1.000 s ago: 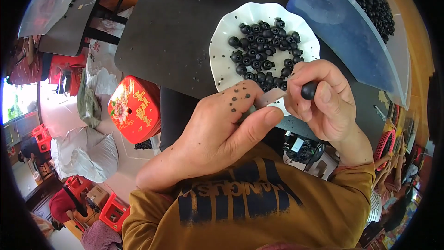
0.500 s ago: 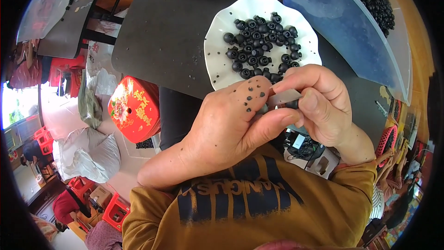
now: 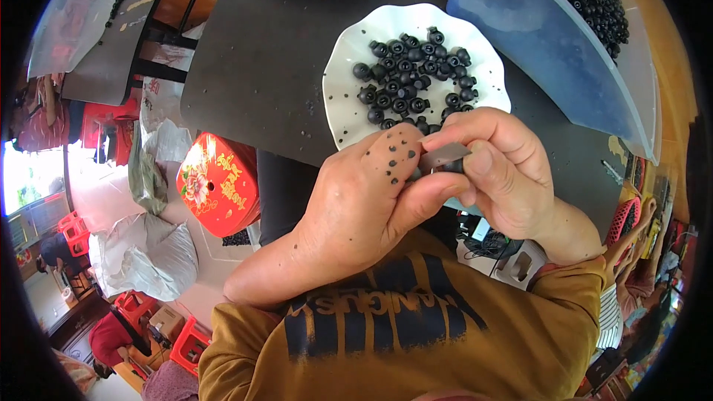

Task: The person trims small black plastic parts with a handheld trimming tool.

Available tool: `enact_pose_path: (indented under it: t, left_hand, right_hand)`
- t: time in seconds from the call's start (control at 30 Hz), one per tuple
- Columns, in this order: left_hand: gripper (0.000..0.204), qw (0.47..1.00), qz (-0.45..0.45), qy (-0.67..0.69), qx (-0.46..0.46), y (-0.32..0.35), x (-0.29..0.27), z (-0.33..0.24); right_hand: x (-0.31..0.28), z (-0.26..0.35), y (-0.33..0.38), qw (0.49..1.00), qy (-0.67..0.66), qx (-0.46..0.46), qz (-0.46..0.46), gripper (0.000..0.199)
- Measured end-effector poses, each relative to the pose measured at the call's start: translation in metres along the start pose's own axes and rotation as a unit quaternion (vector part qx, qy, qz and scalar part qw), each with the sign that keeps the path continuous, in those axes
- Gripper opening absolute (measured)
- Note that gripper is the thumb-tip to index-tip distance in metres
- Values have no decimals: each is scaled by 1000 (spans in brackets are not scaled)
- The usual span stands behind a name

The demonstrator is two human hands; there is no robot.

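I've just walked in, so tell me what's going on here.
The person's left hand holds a thin, blade-like strip close to a small black piece, partly hidden, pinched in the right hand. This happens at the near side of a white wavy-rimmed plate bearing many similar black pieces. A bluish tub stands to the right.

Counted: one left hand (image 3: 338, 197); one right hand (image 3: 512, 171); one blade (image 3: 445, 154); one white plate (image 3: 340, 108); dozens of black knobs (image 3: 405, 93); one white sack (image 3: 145, 258).

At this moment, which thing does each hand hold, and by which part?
The left hand holds a flat grey blade by its left end. The right hand pinches a small dark piece; which part is hidden.
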State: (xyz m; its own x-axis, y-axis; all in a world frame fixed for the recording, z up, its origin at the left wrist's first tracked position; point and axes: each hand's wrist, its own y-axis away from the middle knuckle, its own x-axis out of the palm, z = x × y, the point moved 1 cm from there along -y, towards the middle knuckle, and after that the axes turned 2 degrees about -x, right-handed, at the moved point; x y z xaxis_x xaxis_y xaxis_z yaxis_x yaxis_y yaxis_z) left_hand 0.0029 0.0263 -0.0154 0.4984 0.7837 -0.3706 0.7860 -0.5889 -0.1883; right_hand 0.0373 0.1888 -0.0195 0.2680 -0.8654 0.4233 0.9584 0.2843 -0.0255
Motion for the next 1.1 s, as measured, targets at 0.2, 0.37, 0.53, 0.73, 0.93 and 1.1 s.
enact_pose_path:
  t: [0.2,0.37,0.53,0.73,0.93,1.1]
  left_hand:
    - [25,999,-5,-28,14,3,6,1]
    - [28,997,-34,-49,42,7,16,2]
    - [29,994,-48,-84,52,7,18,3]
    - [28,994,-56,-80,55,6,22,8]
    - [27,990,-54,-118,51,13,22,5]
    - [34,994,-42,-69,72,14,15,2]
  right_hand:
    - [1,2,2,999,21,-15,27,23]
    - [6,1,5,998,-18,-58,6,23]
    - [5,0,7,999,-19,-38,-9,21]
    - [3,-4,8,1000,-6,-18,-13,19]
    - [9,-3,8,999,-12,-23,-22,21]
    - [8,-5,9,999,16,-38,-6,23]
